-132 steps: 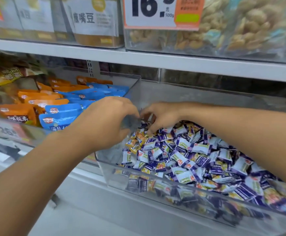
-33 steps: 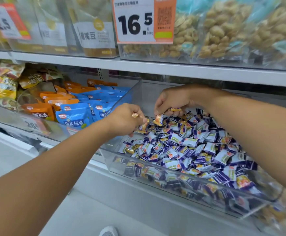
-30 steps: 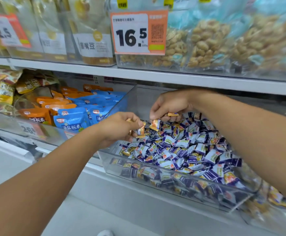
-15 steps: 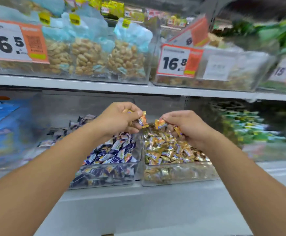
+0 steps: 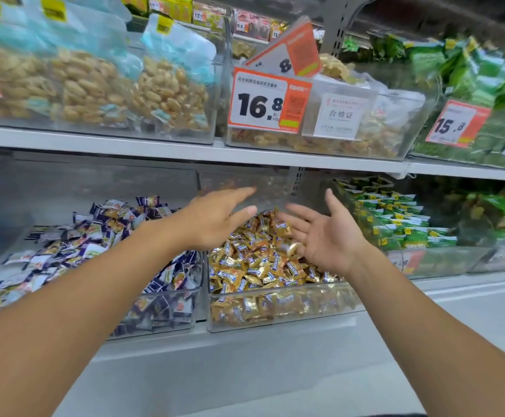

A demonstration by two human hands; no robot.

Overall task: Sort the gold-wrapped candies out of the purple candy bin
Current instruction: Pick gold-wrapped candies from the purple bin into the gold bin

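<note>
Both hands over the gold candy bin (image 5: 275, 314); left hand (image 5: 215, 219) palm down, fingers straight and spread, holding nothing; right hand (image 5: 324, 233) palm up, fingers splayed, likewise bare. Step in hand looks like the drop: best done low over the pile, well inside the walls, so nothing bounces out. Gold-wrapped candies (image 5: 254, 260) lie beneath and between the fingertips; purple candy bin (image 5: 167, 311) just left, stray gold wrappers visible among its purple ones.

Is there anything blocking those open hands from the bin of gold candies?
Nothing visible does. The left hand and right hand hover, fingers spread, directly over the gold candies, whose clear bin has an open top.
</note>
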